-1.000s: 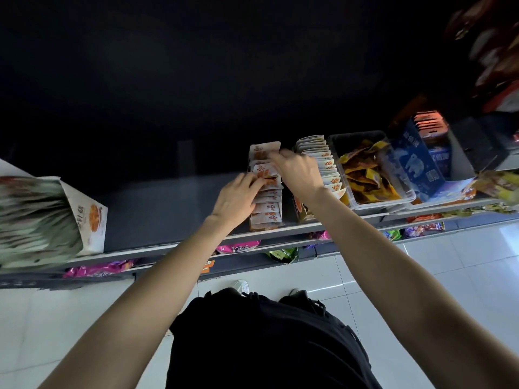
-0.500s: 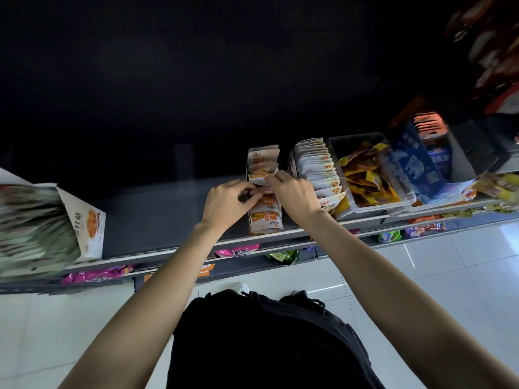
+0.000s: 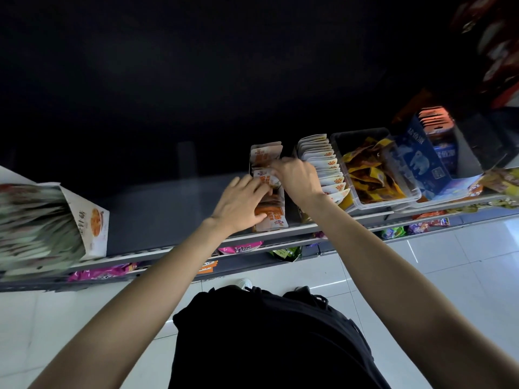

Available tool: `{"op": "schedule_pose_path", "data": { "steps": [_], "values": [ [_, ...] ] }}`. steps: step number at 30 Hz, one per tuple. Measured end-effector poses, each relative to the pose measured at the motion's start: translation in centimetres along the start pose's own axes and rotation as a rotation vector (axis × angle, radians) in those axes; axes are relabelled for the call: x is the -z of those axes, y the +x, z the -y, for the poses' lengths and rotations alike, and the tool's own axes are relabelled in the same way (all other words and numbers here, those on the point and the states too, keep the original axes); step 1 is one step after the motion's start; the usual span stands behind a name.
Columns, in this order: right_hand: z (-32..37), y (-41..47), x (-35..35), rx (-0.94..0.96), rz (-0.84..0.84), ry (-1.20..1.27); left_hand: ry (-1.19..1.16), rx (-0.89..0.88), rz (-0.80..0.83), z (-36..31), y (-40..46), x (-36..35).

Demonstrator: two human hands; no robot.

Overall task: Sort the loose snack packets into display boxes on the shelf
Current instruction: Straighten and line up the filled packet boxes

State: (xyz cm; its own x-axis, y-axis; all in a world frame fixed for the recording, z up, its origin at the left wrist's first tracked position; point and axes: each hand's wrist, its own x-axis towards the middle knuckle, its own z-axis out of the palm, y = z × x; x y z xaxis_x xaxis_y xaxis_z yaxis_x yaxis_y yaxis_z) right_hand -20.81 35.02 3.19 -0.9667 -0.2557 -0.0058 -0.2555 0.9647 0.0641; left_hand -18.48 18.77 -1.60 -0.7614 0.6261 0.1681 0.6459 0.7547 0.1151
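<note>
**Asker:** Near the front edge of the shelf (image 3: pixel 331 226), what are you working on?

**Me:** Both my hands are in the narrow orange-and-white display box (image 3: pixel 276 217). It stands at the shelf's front edge, just left of a second box of fanned white packets (image 3: pixel 327 167). My left hand (image 3: pixel 238 204) rests with fairly straight fingers on the snack packets (image 3: pixel 265 176) at the front of the row, pressing them in. My right hand (image 3: pixel 299 179) is curled over the packets further back; it looks like a pinch on their top edges, but the fingertips are hidden, so I can't say for sure.

**Asker:** How do the packets look?

**Me:** Small flat sachets, white with orange print, standing on edge one behind another. A few at the back lean away from the rest.

**Asker:** How will they handle?

**Me:** Light and floppy, I'd judge, with slick film that slides easily. One alone would buckle, so I'd take several together by their sealed top edges and keep the row squeezed from the front.

**Asker:** And around it?

**Me:** To the right are a clear tub (image 3: pixel 362 203) of yellow packets and a blue carton (image 3: pixel 421 164). Toward the shelf's left end stands a white box (image 3: pixel 94 220).
</note>
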Motion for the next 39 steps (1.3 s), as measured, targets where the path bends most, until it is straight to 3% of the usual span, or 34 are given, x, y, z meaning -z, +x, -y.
{"op": "schedule_pose_path", "data": {
  "steps": [4,8,11,14,16,18,20,22,30,34,39],
  "values": [
    [-0.2,0.1,0.2,0.037,0.005,0.034,-0.045,0.009,-0.146,0.5,0.3,-0.1],
    [-0.7,-1.3,0.4,0.090,0.007,0.300,-0.202,0.260,-0.213,0.6,1.1,0.7],
    [-0.4,-2.0,-0.3,0.120,0.003,0.186,-0.259,0.343,-0.232,0.1,1.1,0.9],
    [0.1,-1.7,-0.7,0.106,-0.034,0.122,-0.236,0.258,-0.300,-0.5,-1.0,1.0],
    [0.5,-1.5,-0.7,0.088,-0.040,0.084,-0.247,0.076,-0.180,-1.1,-2.9,1.1],
    [0.6,-1.4,-0.6,0.070,-0.054,0.063,-0.212,-0.036,0.053,-1.6,-3.8,1.0],
    [0.5,-1.3,-0.7,0.050,-0.032,0.039,-0.192,0.003,0.202,-1.5,-3.3,0.7],
    [0.4,-1.3,-0.6,0.035,-0.041,0.088,-0.225,0.043,0.207,-1.0,-2.5,0.9],
    [-0.6,-1.6,-1.2,-0.012,-0.009,0.566,-0.278,0.327,-0.067,-0.2,0.1,1.6],
    [-0.9,-2.1,-1.1,0.059,0.099,0.436,-0.318,0.354,-0.162,-0.2,1.0,1.7],
    [-0.6,-1.9,-1.1,0.035,0.045,0.446,-0.408,0.357,-0.273,0.0,-0.2,2.0]
  ]
}}
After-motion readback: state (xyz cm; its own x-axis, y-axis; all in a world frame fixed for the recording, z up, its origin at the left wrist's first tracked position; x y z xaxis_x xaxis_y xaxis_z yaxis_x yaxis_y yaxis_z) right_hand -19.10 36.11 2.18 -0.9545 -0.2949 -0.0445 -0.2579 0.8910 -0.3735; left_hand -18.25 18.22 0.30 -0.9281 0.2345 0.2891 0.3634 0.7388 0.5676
